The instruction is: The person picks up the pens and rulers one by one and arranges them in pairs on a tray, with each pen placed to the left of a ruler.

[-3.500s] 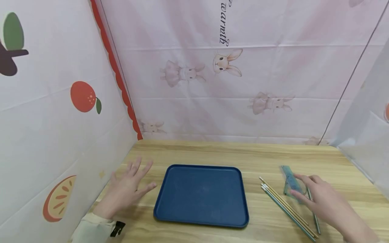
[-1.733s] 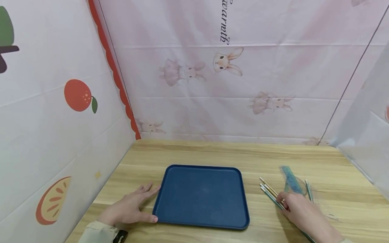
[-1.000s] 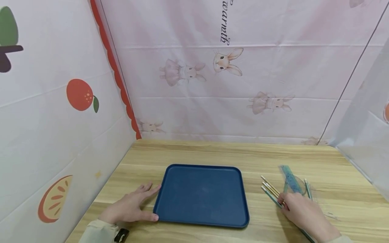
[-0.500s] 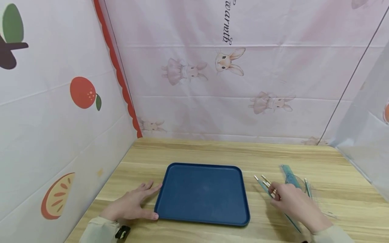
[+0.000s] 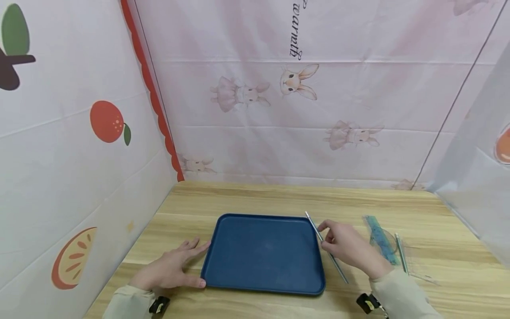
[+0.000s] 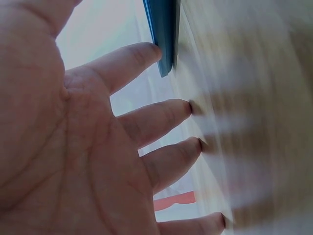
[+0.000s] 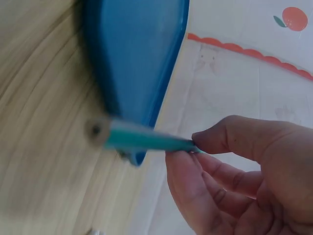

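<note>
My right hand (image 5: 350, 246) pinches a slim teal pencil (image 5: 339, 268) between thumb and fingertips, at the right rim of the dark blue tray (image 5: 263, 254). The pencil slants, its far end overlapping the tray's back right corner in the head view. Up close in the right wrist view, one blunt end of the pencil (image 7: 142, 139) points toward the camera. No gold pencils show. At the tray's left side my left hand (image 5: 169, 270) lies with fingers spread, thumb at the front left corner and index fingertip at the rim. In the left wrist view its fingertips meet the table.
To the right on the wood table (image 5: 287, 201) lie a translucent blue ruler (image 5: 378, 237) over a clear rounded piece, and another teal pencil (image 5: 401, 253). A white fruit-print curtain (image 5: 131, 190) borders the left, and a pink rabbit-print curtain (image 5: 255, 150) stands behind.
My right hand left the ruler, gripped the group of pencils and moved left to the tray; the pencils' spot is bare now. My left hand came down to the tray's left rim and stayed there.
</note>
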Motion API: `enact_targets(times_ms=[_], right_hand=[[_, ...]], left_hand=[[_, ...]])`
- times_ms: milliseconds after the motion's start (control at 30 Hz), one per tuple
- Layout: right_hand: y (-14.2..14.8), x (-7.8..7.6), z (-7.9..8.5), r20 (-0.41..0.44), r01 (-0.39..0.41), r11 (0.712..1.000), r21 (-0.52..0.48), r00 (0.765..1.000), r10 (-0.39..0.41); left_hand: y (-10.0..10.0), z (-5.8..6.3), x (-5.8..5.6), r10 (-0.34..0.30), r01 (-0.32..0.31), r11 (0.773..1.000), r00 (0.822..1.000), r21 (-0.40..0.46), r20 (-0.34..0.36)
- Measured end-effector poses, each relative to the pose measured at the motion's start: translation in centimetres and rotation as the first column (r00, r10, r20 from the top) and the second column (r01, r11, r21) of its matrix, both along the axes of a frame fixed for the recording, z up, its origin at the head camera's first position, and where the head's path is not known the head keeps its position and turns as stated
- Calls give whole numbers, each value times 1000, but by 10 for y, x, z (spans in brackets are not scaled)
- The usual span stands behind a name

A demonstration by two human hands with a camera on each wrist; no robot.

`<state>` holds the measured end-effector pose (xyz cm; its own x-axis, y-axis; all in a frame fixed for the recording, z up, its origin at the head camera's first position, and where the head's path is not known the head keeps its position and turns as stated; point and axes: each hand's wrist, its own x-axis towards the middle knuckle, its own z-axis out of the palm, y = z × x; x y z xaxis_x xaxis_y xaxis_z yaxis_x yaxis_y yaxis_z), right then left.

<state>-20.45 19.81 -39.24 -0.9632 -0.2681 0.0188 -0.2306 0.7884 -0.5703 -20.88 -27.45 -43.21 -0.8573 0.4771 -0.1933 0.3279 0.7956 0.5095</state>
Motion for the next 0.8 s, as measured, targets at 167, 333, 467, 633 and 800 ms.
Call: enact_targets(times_ms=[167,333,467,633,800], right_hand=[[-19,-6,-1,30,0,998,-71,1000,2],[-34,-13,-3,46,12,996,-94,999,-8],[-45,-18,-6,52,19,993,-116,999,-13],[-60,-23,-9,90,13,984,-179,996,3],[-73,-29,-13,101,-35,972,-233,993,60]], left_hand=[[0,-1,0,2,-2,1000,1000,-2,-4],[-1,-3,-1,6,-6,1000,1000,-7,-6],[-2,-5,-1,5,-6,1000,1000,-10,-16],[-2,-4,0,3,-3,1000,1000,-3,-21],[-3,-4,2,0,1,1000,1000,3,-21]])
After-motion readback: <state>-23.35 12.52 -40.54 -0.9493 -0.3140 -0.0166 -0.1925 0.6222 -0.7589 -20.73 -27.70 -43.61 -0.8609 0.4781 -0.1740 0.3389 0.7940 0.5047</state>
